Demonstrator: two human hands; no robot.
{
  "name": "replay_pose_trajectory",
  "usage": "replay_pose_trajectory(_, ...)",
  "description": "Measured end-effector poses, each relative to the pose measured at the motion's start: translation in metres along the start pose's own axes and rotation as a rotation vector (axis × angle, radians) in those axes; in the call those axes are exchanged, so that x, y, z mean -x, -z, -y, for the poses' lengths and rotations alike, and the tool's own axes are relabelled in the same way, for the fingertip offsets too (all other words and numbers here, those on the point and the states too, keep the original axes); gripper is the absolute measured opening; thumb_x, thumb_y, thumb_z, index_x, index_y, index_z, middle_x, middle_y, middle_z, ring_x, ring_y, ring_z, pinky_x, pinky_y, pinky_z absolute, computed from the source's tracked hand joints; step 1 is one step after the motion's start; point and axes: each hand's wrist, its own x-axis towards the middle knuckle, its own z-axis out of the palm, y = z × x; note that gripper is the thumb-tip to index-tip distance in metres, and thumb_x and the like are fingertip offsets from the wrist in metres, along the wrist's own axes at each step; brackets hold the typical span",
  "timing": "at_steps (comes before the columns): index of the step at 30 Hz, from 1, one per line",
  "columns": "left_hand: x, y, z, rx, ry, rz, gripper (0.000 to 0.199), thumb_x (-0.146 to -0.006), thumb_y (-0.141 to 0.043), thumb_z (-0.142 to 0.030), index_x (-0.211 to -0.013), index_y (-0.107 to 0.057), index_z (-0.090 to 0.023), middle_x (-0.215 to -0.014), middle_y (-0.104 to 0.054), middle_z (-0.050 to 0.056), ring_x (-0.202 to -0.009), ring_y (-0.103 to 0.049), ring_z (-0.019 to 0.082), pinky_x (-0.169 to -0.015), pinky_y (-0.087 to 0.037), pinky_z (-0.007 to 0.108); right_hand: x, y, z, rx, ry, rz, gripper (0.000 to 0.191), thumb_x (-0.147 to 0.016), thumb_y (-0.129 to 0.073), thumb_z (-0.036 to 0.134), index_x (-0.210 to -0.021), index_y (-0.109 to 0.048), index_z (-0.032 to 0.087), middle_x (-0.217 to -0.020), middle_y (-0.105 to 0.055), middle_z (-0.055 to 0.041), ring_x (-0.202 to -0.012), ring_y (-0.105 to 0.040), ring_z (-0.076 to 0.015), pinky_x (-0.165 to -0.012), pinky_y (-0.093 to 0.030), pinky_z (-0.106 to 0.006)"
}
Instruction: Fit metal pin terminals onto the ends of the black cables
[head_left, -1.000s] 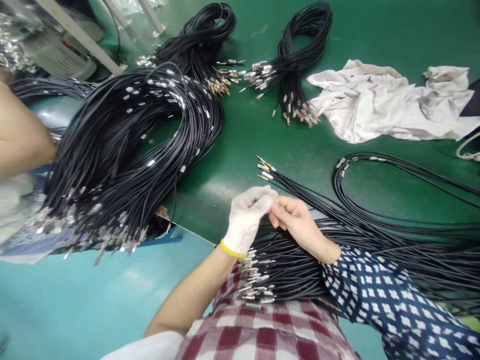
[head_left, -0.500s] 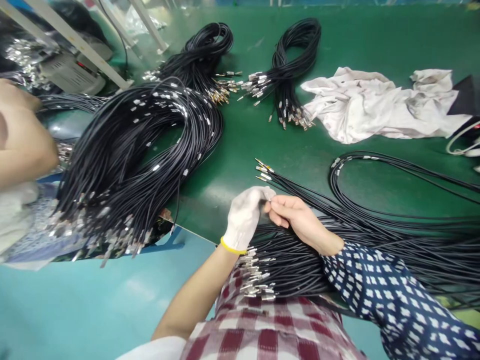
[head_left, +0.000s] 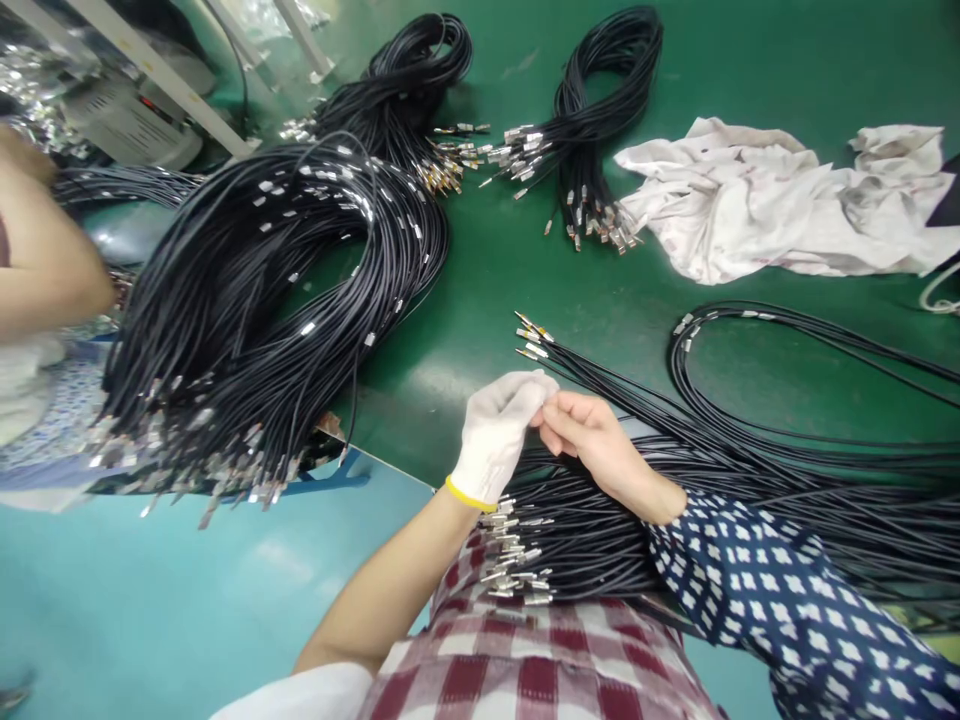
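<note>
My left hand (head_left: 495, 432), in a white glove with a yellow cuff edge, is closed with its fingertips pinched. Bare, my right hand (head_left: 592, 440) meets it there, thumb and forefinger pressed together. Whatever lies between the fingertips is too small and covered to name. Beneath both hands runs a thick bundle of black cables (head_left: 600, 560), its metal-tipped ends lying close to my body. Just beyond my fingers, a thinner group of black cables (head_left: 592, 375) ends in pale and yellowish tips.
A big coil of black cables (head_left: 405, 240) overhangs the green table (head_left: 450, 330) at left. Two smaller cable coils (head_left: 442, 60) (head_left: 645, 50) lie at the back. A crumpled white cloth (head_left: 750, 205) is at right. Another person's arm (head_left: 52, 240) shows at the left edge.
My view has shifted slightly. Both hands stay together at the fingertips, with the left hand's fingers curled a little more over the meeting point.
</note>
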Motion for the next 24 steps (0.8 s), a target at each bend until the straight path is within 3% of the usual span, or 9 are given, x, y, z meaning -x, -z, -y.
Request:
replay_pose_trajectory(12, 0.0003, -0.0008, 0.0049, -0.021, 0.008, -0.051, 0.013, -0.080, -0.071, -0.026, -0.083, -0.079, -0.017, -0.095, -0.076, 0.005, -0.097, -0.068, 0.018, -0.091, -0.051, 0.026, -0.0007, -0.0014, -0.0004, -0.004, 0.013, -0.002, 0.039, -0.083, -0.067, 0.054, -0.070, -0.061, 0.017, -0.051, -0.048, 0.0051, -0.048, -0.030, -0.0089, -0.048, -0.018, -0.026)
replay_pose_trajectory(16, 0.0002, 0.0015, 0.0063, 0.056, 0.002, -0.002, 0.018, -0.080, -0.074, -0.033, -0.087, -0.078, -0.016, -0.093, -0.075, 0.006, -0.090, -0.067, 0.017, -0.086, -0.052, 0.026, -0.0012, 0.0025, 0.0007, -0.046, 0.015, 0.052, 0.037, -0.082, -0.069, 0.051, -0.076, -0.064, 0.015, -0.052, -0.045, 0.0066, -0.048, -0.028, -0.0084, -0.049, -0.015, -0.026)
replay_pose_trajectory(20, 0.0009, 0.0052, 0.0063, 0.170, -0.024, 0.086, 0.031, -0.083, -0.072, -0.046, -0.087, -0.078, -0.016, -0.094, -0.075, 0.008, -0.092, -0.068, 0.019, -0.091, -0.052, 0.031, -0.0007, 0.0051, 0.0023, -0.058, 0.015, 0.093, 0.038, -0.083, -0.069, 0.051, -0.079, -0.066, 0.014, -0.052, -0.043, 0.0070, -0.049, -0.029, -0.0085, -0.051, -0.014, -0.027)
replay_pose_trajectory(24, 0.0006, 0.0064, 0.0052, 0.221, -0.039, 0.108, 0.032, -0.081, -0.075, -0.048, -0.085, -0.078, -0.016, -0.093, -0.074, 0.008, -0.090, -0.067, 0.019, -0.091, -0.052, 0.032, -0.0005, 0.0049, 0.0022, -0.056, 0.018, 0.086, 0.039, -0.084, -0.069, 0.052, -0.080, -0.067, 0.013, -0.053, -0.044, 0.0064, -0.050, -0.031, -0.0087, -0.051, -0.014, -0.027)
